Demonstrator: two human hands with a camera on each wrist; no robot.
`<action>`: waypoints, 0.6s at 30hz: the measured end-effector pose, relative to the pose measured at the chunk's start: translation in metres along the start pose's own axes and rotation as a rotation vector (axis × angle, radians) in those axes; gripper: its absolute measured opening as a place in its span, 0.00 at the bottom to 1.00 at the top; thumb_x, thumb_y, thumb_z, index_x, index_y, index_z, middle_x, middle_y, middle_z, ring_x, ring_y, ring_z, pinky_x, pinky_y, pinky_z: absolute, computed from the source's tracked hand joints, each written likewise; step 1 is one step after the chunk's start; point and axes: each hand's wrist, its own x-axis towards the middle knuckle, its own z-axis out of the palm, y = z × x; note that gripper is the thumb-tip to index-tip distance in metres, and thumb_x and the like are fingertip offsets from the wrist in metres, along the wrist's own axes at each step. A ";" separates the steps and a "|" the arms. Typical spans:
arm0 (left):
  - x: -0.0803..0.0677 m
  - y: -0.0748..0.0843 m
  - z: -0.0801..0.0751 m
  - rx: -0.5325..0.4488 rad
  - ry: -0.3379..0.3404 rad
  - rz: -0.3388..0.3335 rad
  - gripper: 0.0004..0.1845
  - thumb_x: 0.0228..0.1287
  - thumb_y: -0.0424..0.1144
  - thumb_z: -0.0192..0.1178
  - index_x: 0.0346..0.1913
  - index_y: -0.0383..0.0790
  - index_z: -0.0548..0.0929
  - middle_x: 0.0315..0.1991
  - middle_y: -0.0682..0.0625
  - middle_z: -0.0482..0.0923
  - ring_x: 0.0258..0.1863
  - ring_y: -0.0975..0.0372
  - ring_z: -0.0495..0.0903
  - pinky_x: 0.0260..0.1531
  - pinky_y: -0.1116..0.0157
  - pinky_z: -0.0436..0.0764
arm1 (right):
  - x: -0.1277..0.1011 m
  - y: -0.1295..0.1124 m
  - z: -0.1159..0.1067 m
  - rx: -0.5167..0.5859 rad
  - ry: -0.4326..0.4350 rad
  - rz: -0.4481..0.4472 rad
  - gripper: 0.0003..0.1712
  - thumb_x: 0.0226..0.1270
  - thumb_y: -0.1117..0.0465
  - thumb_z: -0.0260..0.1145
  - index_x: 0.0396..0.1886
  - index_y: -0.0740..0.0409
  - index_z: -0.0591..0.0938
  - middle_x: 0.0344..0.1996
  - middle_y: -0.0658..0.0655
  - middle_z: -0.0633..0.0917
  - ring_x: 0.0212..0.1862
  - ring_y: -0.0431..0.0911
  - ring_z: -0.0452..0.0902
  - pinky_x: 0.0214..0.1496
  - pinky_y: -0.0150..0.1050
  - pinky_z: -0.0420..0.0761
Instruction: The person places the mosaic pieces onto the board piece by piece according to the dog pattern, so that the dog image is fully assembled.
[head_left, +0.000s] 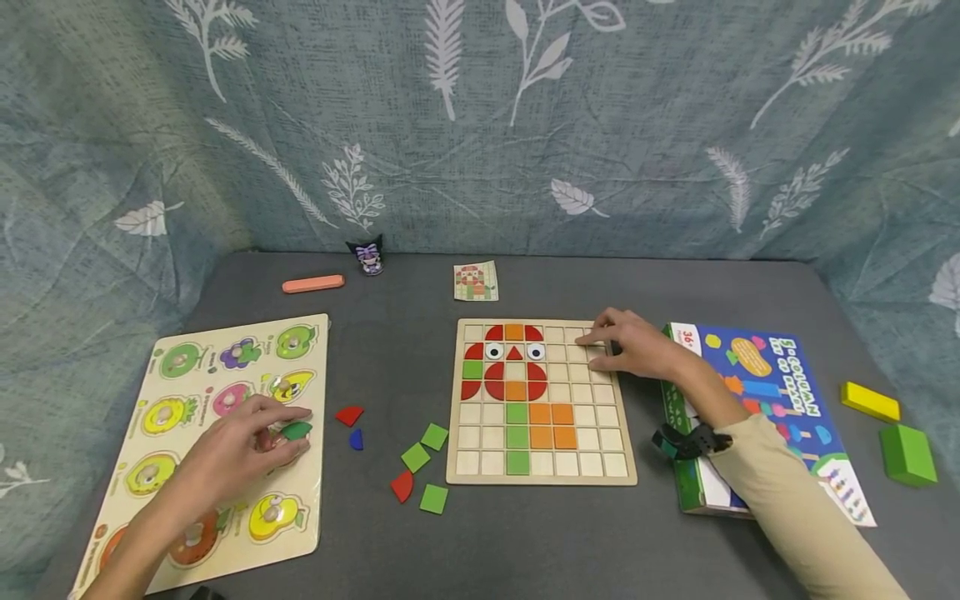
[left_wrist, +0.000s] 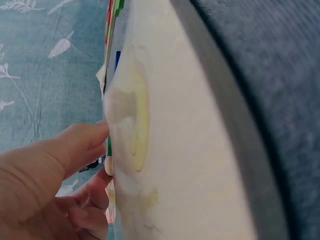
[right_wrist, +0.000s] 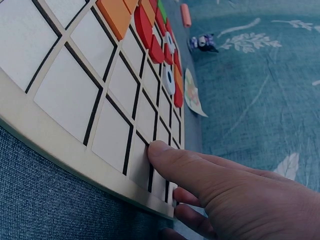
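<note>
My left hand (head_left: 247,442) rests on the fruit puzzle board (head_left: 315,508), its thumb and fingers spread loosely about a red fruit piece with a green leaf (head_left: 296,431). In the left wrist view a wooden knob (left_wrist: 109,165) shows by the fingertips. The right hand (head_left: 637,343) touches the upper right of a wooden grid board (head_left: 540,481), its thumb (right_wrist: 167,157) on the cells. Red, green and orange tiles and two eye pieces (head_left: 536,351) sit in the grid. Between the boards lie loose green squares (head_left: 416,457), red wedges (head_left: 349,416) and a blue half-round piece (head_left: 356,439).
A pattern card (head_left: 476,282) lies behind the grid, with a small dark figurine (head_left: 368,255) and an orange bar (head_left: 313,284) left of it. Under the right forearm is a blue box (head_left: 776,400). Yellow (head_left: 870,402) and green (head_left: 907,454) blocks stand at the far right.
</note>
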 end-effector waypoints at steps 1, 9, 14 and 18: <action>0.000 0.000 0.000 0.003 -0.010 -0.011 0.19 0.54 0.43 0.72 0.50 0.45 0.86 0.38 0.53 0.75 0.26 0.74 0.65 0.23 0.71 0.63 | 0.000 0.000 0.000 -0.001 0.002 0.001 0.23 0.62 0.59 0.70 0.57 0.58 0.82 0.51 0.64 0.76 0.40 0.48 0.64 0.40 0.41 0.64; -0.002 0.001 0.003 0.020 -0.042 -0.074 0.18 0.55 0.42 0.71 0.50 0.45 0.86 0.37 0.52 0.74 0.26 0.72 0.65 0.22 0.70 0.63 | -0.001 0.000 0.002 0.004 0.010 -0.007 0.23 0.62 0.59 0.70 0.57 0.59 0.82 0.51 0.64 0.76 0.41 0.48 0.65 0.41 0.41 0.65; -0.002 0.001 0.003 0.020 -0.035 -0.074 0.18 0.54 0.39 0.71 0.50 0.45 0.86 0.34 0.53 0.73 0.25 0.72 0.65 0.22 0.70 0.62 | -0.001 0.000 0.002 0.005 0.007 -0.006 0.23 0.62 0.59 0.70 0.57 0.58 0.82 0.51 0.64 0.76 0.41 0.49 0.66 0.41 0.42 0.65; -0.002 0.000 0.004 0.007 -0.024 -0.063 0.17 0.54 0.39 0.71 0.49 0.45 0.86 0.33 0.53 0.72 0.25 0.72 0.64 0.22 0.70 0.62 | 0.000 0.000 0.001 0.003 0.009 -0.013 0.23 0.62 0.59 0.70 0.57 0.59 0.82 0.51 0.64 0.76 0.40 0.49 0.65 0.40 0.41 0.65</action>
